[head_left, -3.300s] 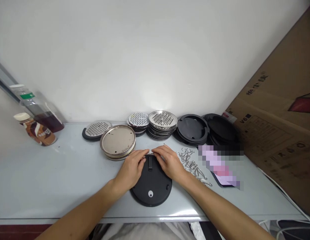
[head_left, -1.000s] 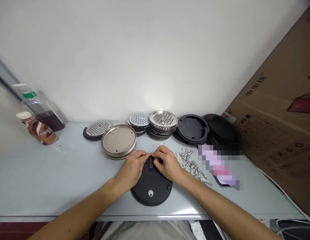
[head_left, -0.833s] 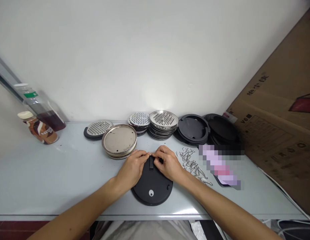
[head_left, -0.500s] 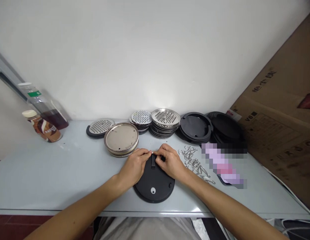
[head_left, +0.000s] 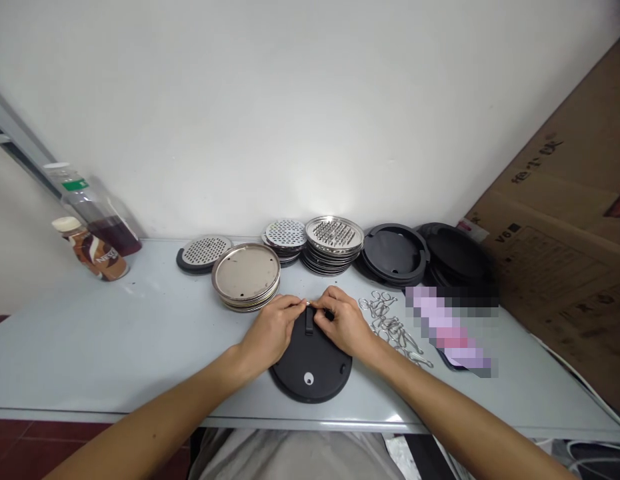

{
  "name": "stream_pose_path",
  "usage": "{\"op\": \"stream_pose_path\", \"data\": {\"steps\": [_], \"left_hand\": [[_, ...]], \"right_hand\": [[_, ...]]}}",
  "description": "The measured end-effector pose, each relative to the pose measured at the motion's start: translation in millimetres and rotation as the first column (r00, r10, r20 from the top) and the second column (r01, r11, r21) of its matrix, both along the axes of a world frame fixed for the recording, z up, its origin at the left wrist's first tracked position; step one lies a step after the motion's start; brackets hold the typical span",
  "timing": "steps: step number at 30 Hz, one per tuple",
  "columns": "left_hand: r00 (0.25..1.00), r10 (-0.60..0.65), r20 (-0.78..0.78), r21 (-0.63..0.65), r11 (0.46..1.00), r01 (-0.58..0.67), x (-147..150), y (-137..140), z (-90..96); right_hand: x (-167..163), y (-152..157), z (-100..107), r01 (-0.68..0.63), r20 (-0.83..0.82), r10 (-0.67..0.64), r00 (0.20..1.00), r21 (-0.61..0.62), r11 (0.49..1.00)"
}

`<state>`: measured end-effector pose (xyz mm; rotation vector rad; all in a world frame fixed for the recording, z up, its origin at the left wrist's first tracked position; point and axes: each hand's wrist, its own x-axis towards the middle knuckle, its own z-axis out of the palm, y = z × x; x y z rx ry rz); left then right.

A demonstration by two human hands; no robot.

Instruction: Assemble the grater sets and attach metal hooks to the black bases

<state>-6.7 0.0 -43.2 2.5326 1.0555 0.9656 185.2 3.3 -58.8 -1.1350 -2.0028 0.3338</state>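
Note:
A round black plastic disc (head_left: 310,357) lies flat on the table before me, with a raised strap-like tab (head_left: 309,321) near its far edge and a white spot with a dark centre near its front. My left hand (head_left: 273,330) is pinched closed at the far end of the tab. Opposite it, my right hand (head_left: 343,320) is pinched closed too, its fingertips almost meeting the left ones. A tiny shiny bit of metal (head_left: 308,304) shows between the fingertips; most of it is hidden. Several bent wire hooks with rings (head_left: 393,327) lie right of my right hand.
Behind the hands stand a stack of metal discs (head_left: 243,273), grater plates (head_left: 335,233) and black round holders (head_left: 394,252). A pixelated purple object (head_left: 450,330) lies at right, beside a cardboard box (head_left: 555,233). Two bottles, one brown (head_left: 93,250), stand far left.
The whole view has shifted slightly, so things appear a little further right. Both hands keep the same pinch at the disc's far edge.

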Motion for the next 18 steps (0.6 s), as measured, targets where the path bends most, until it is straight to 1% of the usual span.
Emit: {"op": "stream_pose_path", "data": {"steps": [6,13,18], "left_hand": [[1.0,0.005,-0.019,0.021,1.0,-0.005,0.4,-0.2,1.7],[1.0,0.006,-0.027,0.028,1.0,-0.005,-0.4,0.7,-1.6],[1.0,-0.009,-0.021,0.031,0.999,0.01,-1.7,1.9,-0.6]], "right_hand": [[0.8,1.1,2.2,-0.036,0.032,0.035,0.999,0.03,0.999],[1.2,2.1,4.2,-0.07,0.062,0.066,0.996,0.071,0.995],[0.4,1.1,3.5,-0.03,0.063,0.025,0.998,0.076,0.997]]}}
